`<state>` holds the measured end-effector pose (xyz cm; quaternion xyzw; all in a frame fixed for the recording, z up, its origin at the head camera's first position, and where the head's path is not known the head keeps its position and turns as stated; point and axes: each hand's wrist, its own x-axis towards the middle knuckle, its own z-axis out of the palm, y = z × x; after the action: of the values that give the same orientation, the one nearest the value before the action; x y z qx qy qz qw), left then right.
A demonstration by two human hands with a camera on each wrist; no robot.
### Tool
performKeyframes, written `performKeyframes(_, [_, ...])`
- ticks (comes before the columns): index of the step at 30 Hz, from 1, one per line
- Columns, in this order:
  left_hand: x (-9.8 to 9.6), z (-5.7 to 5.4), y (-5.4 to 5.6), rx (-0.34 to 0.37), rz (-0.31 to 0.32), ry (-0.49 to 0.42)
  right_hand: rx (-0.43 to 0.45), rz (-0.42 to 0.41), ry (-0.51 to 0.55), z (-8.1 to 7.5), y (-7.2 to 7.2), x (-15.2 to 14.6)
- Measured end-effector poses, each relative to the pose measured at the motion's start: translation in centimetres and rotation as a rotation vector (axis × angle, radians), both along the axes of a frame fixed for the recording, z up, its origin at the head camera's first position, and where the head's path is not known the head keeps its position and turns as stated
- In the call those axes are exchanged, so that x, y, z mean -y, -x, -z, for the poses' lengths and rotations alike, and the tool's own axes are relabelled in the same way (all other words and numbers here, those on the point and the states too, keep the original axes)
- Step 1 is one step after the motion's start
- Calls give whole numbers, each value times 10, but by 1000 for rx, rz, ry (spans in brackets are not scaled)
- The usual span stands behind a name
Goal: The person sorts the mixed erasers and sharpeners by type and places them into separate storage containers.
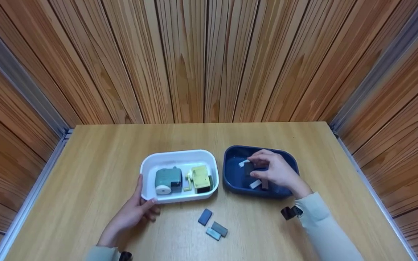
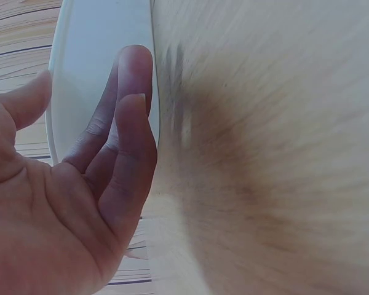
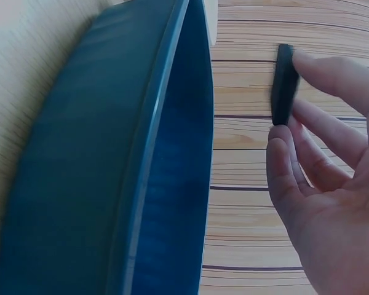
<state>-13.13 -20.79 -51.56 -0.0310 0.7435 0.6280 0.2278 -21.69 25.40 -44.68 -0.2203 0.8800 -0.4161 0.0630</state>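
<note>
My right hand (image 1: 278,169) pinches a small black rectangular block (image 3: 285,86) between thumb and fingertips. It holds the block over the navy tray (image 1: 233,174), above the rim in the right wrist view. Inside that tray lie a pale block (image 1: 244,163), a whitish block (image 1: 255,184) and a brownish block (image 1: 265,184), partly covered by the hand. At the white tray's (image 1: 176,154) near left corner, my left hand (image 1: 131,214) grips the edge, thumb at the rim and fingers against the outer wall. In this tray sit a green pencil sharpener (image 1: 167,178) and a yellow crank pencil sharpener (image 1: 200,177).
On the wooden table (image 1: 67,203), in front of the trays, lie a blue block (image 1: 205,216), a grey block (image 1: 219,229) and a light-blue block (image 1: 213,233). The two trays stand side by side with a narrow gap. Wood-panelled walls (image 1: 187,65) enclose the back and sides.
</note>
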Motion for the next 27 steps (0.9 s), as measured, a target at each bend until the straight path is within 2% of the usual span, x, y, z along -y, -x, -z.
performKeyframes(4, [0,-1,-1,1,0,-3,42,-9,18,0,-1,-1])
performKeyframes(11, [0,-1,-1,-17,-4,30,-21,-6,-14,2,-1,-3])
performKeyframes(27, [-1,0,-1,-13,-13,27,-38,-10,-6,6,-3,-7])
